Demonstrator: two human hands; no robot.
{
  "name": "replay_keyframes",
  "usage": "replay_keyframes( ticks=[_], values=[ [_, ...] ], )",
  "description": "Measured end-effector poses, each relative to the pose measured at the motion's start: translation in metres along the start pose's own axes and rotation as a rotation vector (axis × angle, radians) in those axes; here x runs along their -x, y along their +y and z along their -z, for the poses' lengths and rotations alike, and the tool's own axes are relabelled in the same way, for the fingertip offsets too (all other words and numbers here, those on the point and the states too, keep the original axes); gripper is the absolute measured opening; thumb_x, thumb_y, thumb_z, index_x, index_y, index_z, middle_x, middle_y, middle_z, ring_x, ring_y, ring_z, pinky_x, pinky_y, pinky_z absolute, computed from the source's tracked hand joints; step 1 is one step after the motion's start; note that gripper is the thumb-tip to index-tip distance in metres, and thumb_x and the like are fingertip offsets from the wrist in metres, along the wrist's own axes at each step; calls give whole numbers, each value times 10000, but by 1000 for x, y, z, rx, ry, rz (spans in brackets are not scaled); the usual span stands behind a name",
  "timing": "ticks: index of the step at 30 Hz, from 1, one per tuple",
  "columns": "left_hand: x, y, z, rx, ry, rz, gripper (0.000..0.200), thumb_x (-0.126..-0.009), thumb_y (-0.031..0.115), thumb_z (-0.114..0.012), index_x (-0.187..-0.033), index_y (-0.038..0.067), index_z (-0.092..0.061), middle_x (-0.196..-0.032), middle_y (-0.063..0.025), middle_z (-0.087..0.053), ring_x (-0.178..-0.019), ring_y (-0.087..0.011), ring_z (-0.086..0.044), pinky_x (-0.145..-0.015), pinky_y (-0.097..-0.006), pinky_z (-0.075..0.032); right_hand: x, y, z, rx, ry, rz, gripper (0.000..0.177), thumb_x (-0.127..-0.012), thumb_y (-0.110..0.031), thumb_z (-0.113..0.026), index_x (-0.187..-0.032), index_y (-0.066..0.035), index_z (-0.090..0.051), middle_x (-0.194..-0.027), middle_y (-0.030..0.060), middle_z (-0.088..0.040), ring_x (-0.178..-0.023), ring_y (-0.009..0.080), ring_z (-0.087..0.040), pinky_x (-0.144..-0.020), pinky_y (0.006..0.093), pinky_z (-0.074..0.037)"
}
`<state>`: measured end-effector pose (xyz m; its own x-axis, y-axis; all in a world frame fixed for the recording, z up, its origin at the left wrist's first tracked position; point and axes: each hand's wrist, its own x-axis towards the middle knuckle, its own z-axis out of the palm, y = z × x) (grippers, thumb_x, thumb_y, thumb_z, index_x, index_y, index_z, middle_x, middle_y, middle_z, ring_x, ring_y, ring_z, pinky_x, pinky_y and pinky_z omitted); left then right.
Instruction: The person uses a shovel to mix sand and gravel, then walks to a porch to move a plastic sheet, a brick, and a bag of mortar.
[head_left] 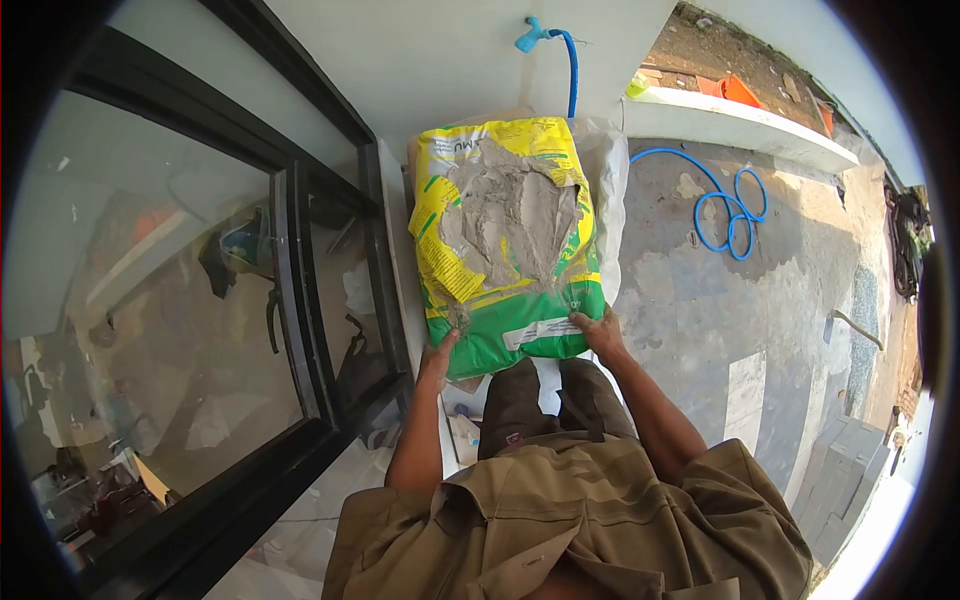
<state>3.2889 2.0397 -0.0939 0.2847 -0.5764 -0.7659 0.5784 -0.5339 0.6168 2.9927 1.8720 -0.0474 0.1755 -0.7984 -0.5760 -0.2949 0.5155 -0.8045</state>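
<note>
A yellow and green bag of cement-like powder (480, 340) lies in front of my legs, its upper face torn wide open. Grey powder (515, 215) shows through the tear, and some dusts the plastic around it. My left hand (438, 360) is closed on the bag's lower left corner, thumb on top. At the lower right corner, my right hand (600, 332) grips the bag in the same way. The fingers of both hands are mostly hidden under the bag's edge. Whitish sheeting (608, 190) shows along the bag's right side.
A black-framed glass door or window (290, 300) stands close on my left. Behind the bag, a blue tap (530, 38) on the wall feeds a blue hose (735, 210) coiled on the grey floor (680, 300). Grey stacked slabs (840, 480) lie at the lower right.
</note>
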Motion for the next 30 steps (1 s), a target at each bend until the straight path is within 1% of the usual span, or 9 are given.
replay_keyframes(
  ticks=[5, 8, 14, 16, 19, 22, 25, 26, 30],
  values=[
    [0, 19, 19, -72, -13, 72, 612, -807, 402, -701, -1241, 17, -506, -1139, -99, -583, -968, -210, -608, -850, -353, -503, 37, -28, -11, -2, -54, 62, 560, -779, -162, -688, -1247, 33, -452, -1114, 166, -607, -985, 228, -599, -861, 342, -472],
    [-12, 27, 24, -70, -1, 112, 594, -805, 396, -704, -1224, 14, -526, -1135, -100, -593, -991, -213, -604, -861, -355, -495, 33, -25, -19, 106, 7, 87, 504, -792, -131, -663, -1223, 41, -465, -1069, 145, -614, -935, 209, -605, -836, 333, -480],
    [-14, 3, 39, -11, 69, 201, 529, -821, 367, -690, -1202, 22, -561, -1117, -91, -614, -1027, -212, -586, -882, -343, -471, 48, -37, -27, 79, -74, 45, 498, -830, -101, -618, -1265, 39, -420, -1082, 156, -601, -965, 218, -593, -855, 331, -474],
    [-29, 0, 35, -32, 102, 174, 533, -820, 368, -692, -1210, 30, -558, -1123, -83, -614, -1021, -210, -586, -885, -336, -467, 30, -10, -25, 38, -54, 119, 519, -838, -121, -632, -1275, 35, -400, -1090, 164, -597, -971, 227, -595, -843, 340, -485],
    [-19, -21, 27, 46, 187, 21, 541, -820, 363, -693, -1237, 54, -538, -1145, -65, -596, -1013, -205, -582, -883, -320, -460, 25, 4, -15, 94, -101, 13, 531, -832, -126, -655, -1272, 26, -399, -1116, 162, -587, -981, 224, -591, -840, 344, -491],
    [-7, -38, 15, 209, 297, 52, 613, -823, 468, -651, -1310, 154, -453, -1229, -53, -524, -1114, -232, -515, -915, -486, -413, 16, 19, -10, 105, -158, -4, 528, -834, -102, -661, -1272, 12, -389, -1133, 154, -575, -986, 227, -589, -853, 339, -493],
    [19, -30, -17, 521, 379, -44, 624, -832, 559, -580, -1321, 201, -433, -1264, -57, -491, -1196, -256, -446, -956, -554, -340, 4, 33, -5, 67, -218, -89, 543, -841, -59, -640, -1298, -4, -352, -1165, 150, -553, -1039, 229, -570, -875, 328, -487],
    [6, -57, -13, 667, 276, -127, 738, -827, 664, -495, -1373, 180, -381, -1353, -84, -427, -1257, -293, -386, -1008, -564, -288, 14, 9, -7, 55, -248, -171, 551, -841, -50, -636, -1306, -8, -341, -1173, 149, -548, -1050, 229, -565, -878, 327, -486],
    [14, -80, -79, 1331, 367, 98, 988, -739, 843, -356, -1460, 178, -238, -1477, -89, -283, -1331, -328, -281, -1051, -572, -248, 7, -18, 2, 52, -415, -422, 592, -847, -44, -613, -1342, -16, -290, -1206, 151, -531, -1075, 230, -556, -875, 329, -493]
  ],
)
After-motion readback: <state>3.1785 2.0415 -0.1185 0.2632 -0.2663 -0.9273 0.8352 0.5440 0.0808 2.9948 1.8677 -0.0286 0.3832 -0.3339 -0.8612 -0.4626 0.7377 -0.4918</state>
